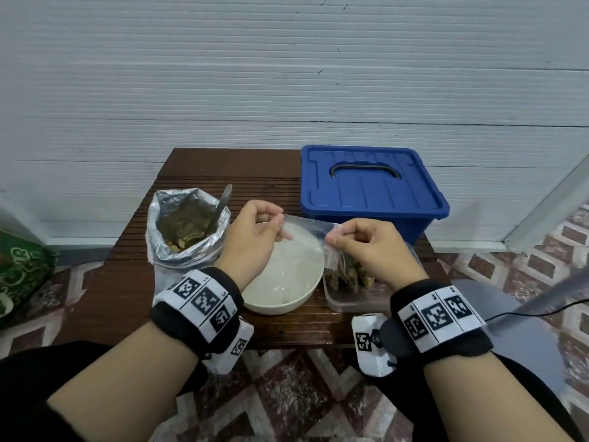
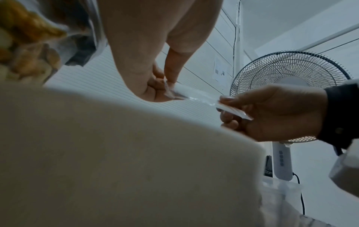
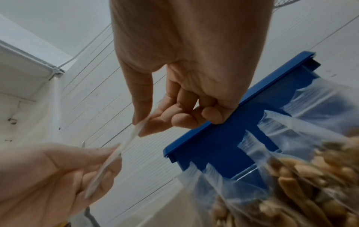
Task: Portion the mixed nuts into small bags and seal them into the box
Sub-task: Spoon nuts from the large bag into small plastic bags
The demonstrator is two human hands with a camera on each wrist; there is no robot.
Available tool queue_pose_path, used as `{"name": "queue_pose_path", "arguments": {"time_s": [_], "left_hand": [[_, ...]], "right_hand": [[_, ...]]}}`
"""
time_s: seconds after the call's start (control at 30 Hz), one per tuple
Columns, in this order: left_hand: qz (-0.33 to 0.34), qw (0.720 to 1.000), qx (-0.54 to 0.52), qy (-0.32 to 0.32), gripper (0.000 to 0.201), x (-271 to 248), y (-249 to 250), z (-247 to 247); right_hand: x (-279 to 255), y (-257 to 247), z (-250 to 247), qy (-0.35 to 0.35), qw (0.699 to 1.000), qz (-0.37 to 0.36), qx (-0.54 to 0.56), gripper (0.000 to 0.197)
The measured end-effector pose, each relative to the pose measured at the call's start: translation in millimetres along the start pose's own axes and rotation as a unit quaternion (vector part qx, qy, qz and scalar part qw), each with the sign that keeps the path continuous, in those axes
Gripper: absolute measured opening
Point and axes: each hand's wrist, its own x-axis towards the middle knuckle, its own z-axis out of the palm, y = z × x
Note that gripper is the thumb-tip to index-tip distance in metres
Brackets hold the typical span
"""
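While both hands pinch it, small bag (image 1: 302, 232) hangs

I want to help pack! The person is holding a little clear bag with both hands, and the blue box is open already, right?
Not quite: the blue box has its lid on, as the head view shows. The rest is right: the left hand and right hand both pinch the small clear bag.

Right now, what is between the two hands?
In the head view, the top edge of an empty clear bag stretches from left hand to right hand, each pinching one end, over the white bowl.
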Motion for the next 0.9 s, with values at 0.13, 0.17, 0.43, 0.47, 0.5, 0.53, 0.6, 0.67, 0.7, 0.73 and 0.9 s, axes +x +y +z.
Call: {"name": "queue_pose_path", "arguments": {"time_s": [0.13,0.17,0.43,0.47,0.5,0.53,0.6,0.67,0.7,0.73,0.9], "left_hand": [[0.048,0.991,0.119,-0.037,0.044,-3,-2,1],[0.094,0.979,0.166,-0.070,0.065,-5,-1,0],[0.296,0.890,0.320,-0.137,0.079,-13,-7,5],[0.297,0.891,0.318,-0.127,0.076,-14,-7,5],[0.297,0.891,0.320,-0.120,0.074,-14,-7,5],[0.298,0.891,0.323,-0.114,0.073,-14,-7,5],[0.296,0.892,0.327,-0.104,0.069,-14,-7,5],[0.283,0.901,0.315,-0.090,0.063,-13,-6,3],[0.279,0.907,0.304,-0.083,0.060,-12,-5,3],[0.277,0.913,0.290,-0.076,0.056,-12,-5,3],[0.276,0.923,0.262,-0.061,0.039,-11,-8,2]], "right_hand": [[0,2,-1,0.007,1.000,0.019,0.006,0.005],[0,2,-1,0.006,1.000,0.019,0.005,0.005],[-3,-4,6,-0.009,1.000,0.011,0.020,0.006],[-4,-5,6,-0.011,1.000,0.011,0.022,0.007],[-4,-5,7,-0.012,1.000,0.011,0.023,0.007],[-4,-6,7,-0.012,1.000,0.009,0.026,0.007],[-4,-7,6,-0.012,1.000,0.000,0.023,0.011],[-4,-8,4,-0.010,1.000,-0.005,0.025,0.019],[-4,-8,3,-0.012,0.999,-0.003,0.034,0.020],[-4,-8,2,-0.016,0.999,-0.002,0.040,0.017],[-5,-6,2,-0.021,1.000,-0.005,0.023,0.008]]}}
